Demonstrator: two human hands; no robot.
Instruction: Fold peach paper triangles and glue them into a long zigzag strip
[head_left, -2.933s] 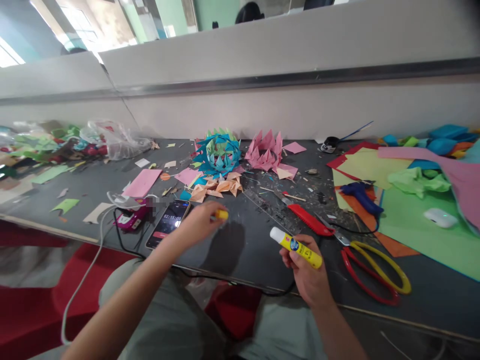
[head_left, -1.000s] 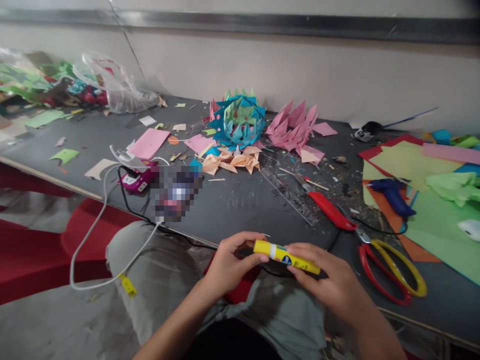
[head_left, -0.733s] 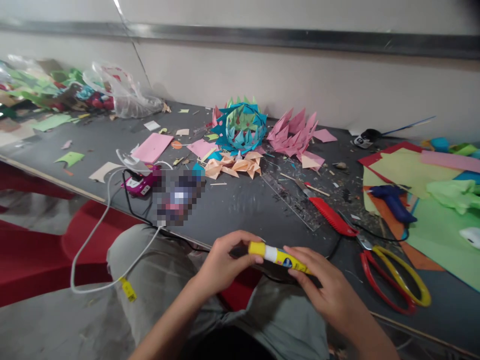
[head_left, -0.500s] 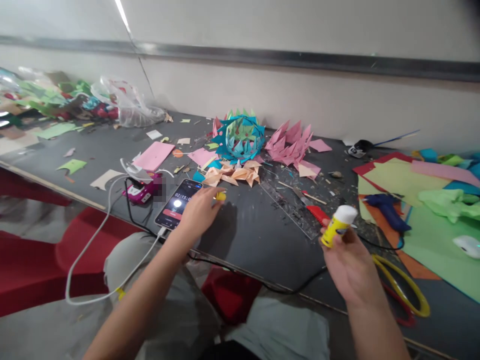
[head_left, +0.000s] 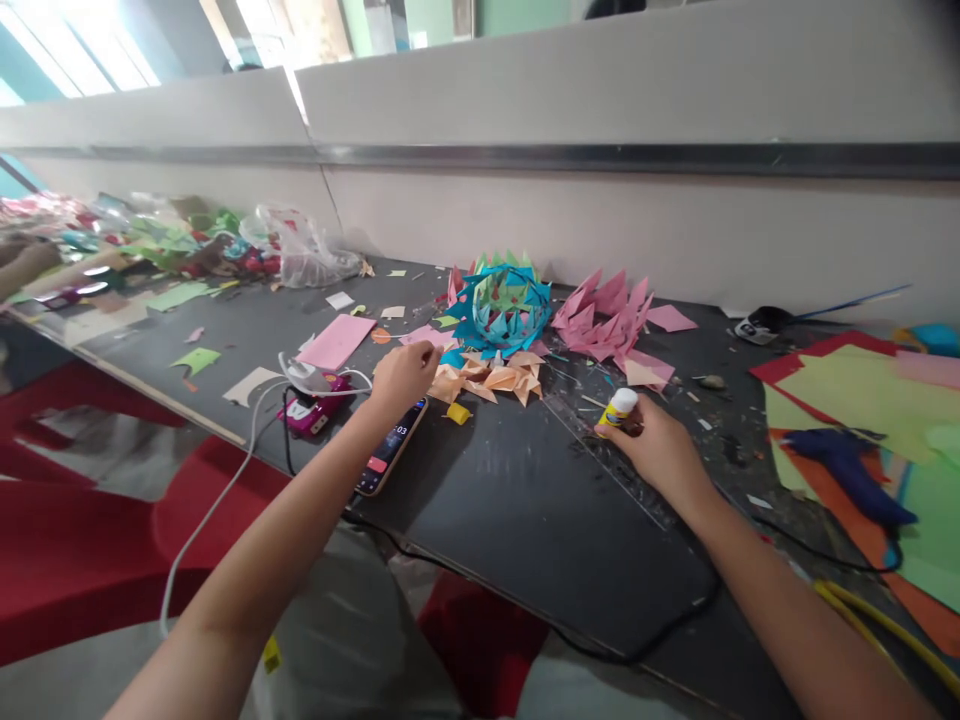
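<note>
The right hand (head_left: 651, 436) pinches the glue stick (head_left: 616, 412), long axis tilted, white end uppermost. The left hand (head_left: 406, 377) is curled, its grasp unclear; on the counter (head_left: 510, 510), the yellow cap (head_left: 458, 413) lies between the hands, nearer the left, on its front-edge side.

a dark tabletop (head_left: 480, 545) runs along a pale partition (head_left: 712, 225) crossed by a dark strip (head_left: 600, 157), red chairs (head_left: 60, 560) stand over grey floor (head_left: 75, 685), and bright windows (head_left: 82, 40) and a pale green wall (head_left: 525, 16) show beyond.
</note>
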